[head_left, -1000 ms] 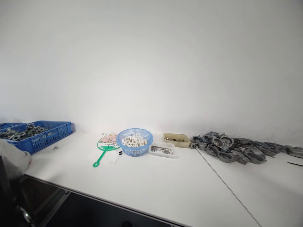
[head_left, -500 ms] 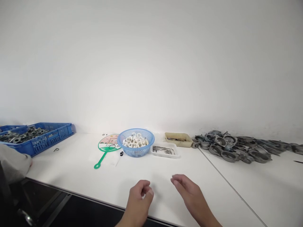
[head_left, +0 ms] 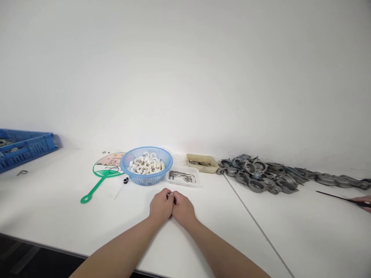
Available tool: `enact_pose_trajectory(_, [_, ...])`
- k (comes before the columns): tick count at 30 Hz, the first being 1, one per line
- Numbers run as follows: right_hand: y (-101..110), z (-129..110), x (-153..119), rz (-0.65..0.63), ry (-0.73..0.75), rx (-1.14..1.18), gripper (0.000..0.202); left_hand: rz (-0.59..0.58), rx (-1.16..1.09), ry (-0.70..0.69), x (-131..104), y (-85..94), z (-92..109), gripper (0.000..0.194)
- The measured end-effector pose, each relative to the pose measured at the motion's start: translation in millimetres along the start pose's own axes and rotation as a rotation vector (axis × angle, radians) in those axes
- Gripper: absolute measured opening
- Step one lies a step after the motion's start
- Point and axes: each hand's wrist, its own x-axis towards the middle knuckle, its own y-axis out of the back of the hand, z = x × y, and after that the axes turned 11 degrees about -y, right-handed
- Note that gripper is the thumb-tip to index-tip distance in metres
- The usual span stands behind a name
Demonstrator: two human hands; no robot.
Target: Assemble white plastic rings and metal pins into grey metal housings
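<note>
My left hand [head_left: 161, 205] and my right hand [head_left: 183, 208] meet above the white table, their fingers curled in and touching each other. No object shows in either one. Just beyond them is a shallow white tray [head_left: 185, 184] with thin dark metal pieces. Left of it, a blue plastic basket [head_left: 147, 180] is heaped with white ring-shaped parts [head_left: 147, 164]. A tan rectangular container [head_left: 213, 169] holding slim pieces stands behind the tray.
A green-handled fan [head_left: 97, 187] lies left of the basket, near a small black part [head_left: 125, 180]. Grey metal ring castings [head_left: 257, 173] are piled at right. A blue crate [head_left: 31, 148] stands far left. At the right edge, another person's hand [head_left: 365, 200] holds a dark pointed tool [head_left: 339, 197].
My hands have come together from apart and moved farther over the table. The view has turned right, so things sit farther left. Another person's hand with a dark tool has appeared at right.
</note>
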Motion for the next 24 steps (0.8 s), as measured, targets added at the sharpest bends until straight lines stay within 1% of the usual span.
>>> enact_pose_trajectory(4, [1, 1, -3, -0.024, 0.002, -0.015, 0.010, -0.066, 0.001, -0.016, -2, 0.5, -2, 0.019])
enact_pose_trajectory(7, [1, 5, -2, -0.061, 0.013, 0.049, 0.016, -0.096, -0.047, -0.009, -1, -1.0, -6, 0.016])
enact_pose_trajectory(10, [1, 8, -1, -0.072, 0.024, 0.094, 0.016, -0.114, -0.081, -0.009, 0, -3.3, -11, 0.014])
enact_pose_trajectory(13, [3, 9, -2, -0.068, 0.024, 0.115, 0.017, -0.113, -0.115, -0.024, 0, -4.6, -13, 0.012])
enact_pose_trajectory(18, [6, 8, -5, -0.105, 0.069, 0.196, 0.028, -0.082, -0.149, -0.069, -1, -4.1, -12, 0.010])
enact_pose_trajectory(21, [6, 7, -6, -0.100, 0.063, 0.189, 0.026, -0.087, -0.136, -0.056, -2, -3.5, -11, 0.011])
enact_pose_trajectory(24, [5, 7, -7, -0.086, 0.037, 0.158, 0.020, -0.116, -0.125, -0.036, -3, -2.4, -9, 0.013])
